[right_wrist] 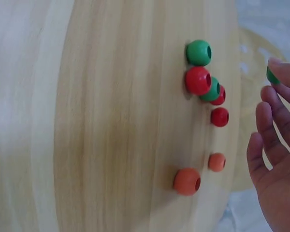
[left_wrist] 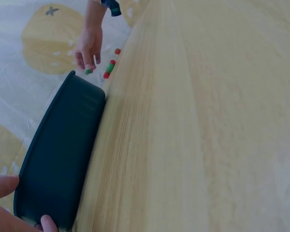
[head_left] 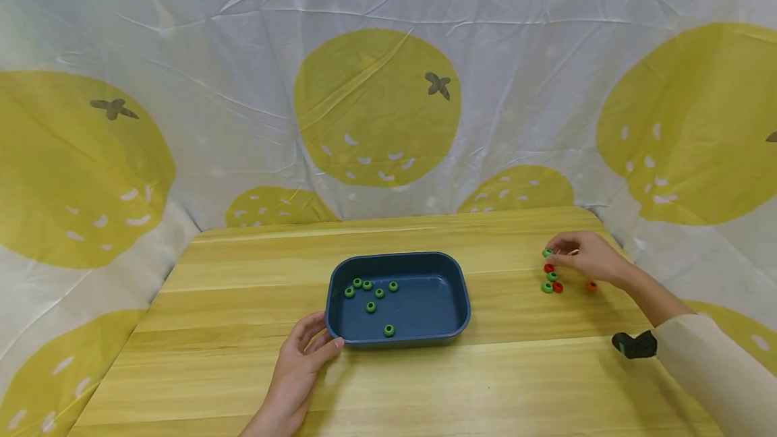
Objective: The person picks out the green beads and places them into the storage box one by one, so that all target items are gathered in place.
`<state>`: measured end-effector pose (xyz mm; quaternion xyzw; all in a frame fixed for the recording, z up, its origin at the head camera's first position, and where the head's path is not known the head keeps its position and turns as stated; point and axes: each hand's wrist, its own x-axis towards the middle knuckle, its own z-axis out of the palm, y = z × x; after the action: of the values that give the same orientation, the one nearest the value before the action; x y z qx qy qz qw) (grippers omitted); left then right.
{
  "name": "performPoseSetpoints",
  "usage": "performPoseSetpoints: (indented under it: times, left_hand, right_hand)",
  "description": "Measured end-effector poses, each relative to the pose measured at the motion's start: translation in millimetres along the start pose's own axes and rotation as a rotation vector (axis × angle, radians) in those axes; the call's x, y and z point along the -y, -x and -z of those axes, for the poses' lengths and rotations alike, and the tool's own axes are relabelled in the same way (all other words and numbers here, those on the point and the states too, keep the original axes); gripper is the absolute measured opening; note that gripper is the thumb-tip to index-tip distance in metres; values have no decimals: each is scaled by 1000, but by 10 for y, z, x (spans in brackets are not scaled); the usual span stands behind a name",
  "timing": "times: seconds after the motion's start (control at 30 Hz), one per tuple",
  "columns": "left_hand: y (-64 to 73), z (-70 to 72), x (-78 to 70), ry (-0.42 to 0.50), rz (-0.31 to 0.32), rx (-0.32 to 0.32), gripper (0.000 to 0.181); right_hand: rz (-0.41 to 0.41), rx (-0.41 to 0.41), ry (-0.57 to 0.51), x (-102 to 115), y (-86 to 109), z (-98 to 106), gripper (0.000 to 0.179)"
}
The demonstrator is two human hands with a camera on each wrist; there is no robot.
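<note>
In the head view, my left hand (head_left: 296,364) holds the near-left corner of a dark blue plastic tray (head_left: 434,309), thumb at the rim and fingers along its side. Several green beads (head_left: 379,293) lie inside the tray, mostly toward its left half. Over at the right, my right hand (head_left: 587,256) pinches one green bead (right_wrist: 272,76) between thumb and fingertips, raised above the table. Below that hand sits a loose cluster of beads, among them a green bead (right_wrist: 198,52), a red bead (right_wrist: 198,80) and an orange bead (right_wrist: 187,181).
Everything stands on a light wooden table (head_left: 243,302). A white cloth (head_left: 516,106) with large yellow fruit prints hangs behind the table and at its sides. A black object (head_left: 634,344) shows beside the right sleeve (head_left: 710,363).
</note>
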<state>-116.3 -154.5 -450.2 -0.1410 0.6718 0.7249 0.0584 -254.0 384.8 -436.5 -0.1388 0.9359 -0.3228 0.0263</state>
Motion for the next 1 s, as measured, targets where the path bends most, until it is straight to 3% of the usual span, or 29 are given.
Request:
performPoseSetpoints:
  times: [0.23,1.0]
  left_hand:
    - [-12,-1,1,4,6,2,63]
    - [-6,5,10,6,8,-3,62]
  right_hand:
    - [66,24,-61,141,-94,-63,19]
    - [162,107,-68,647,-447,-261,21]
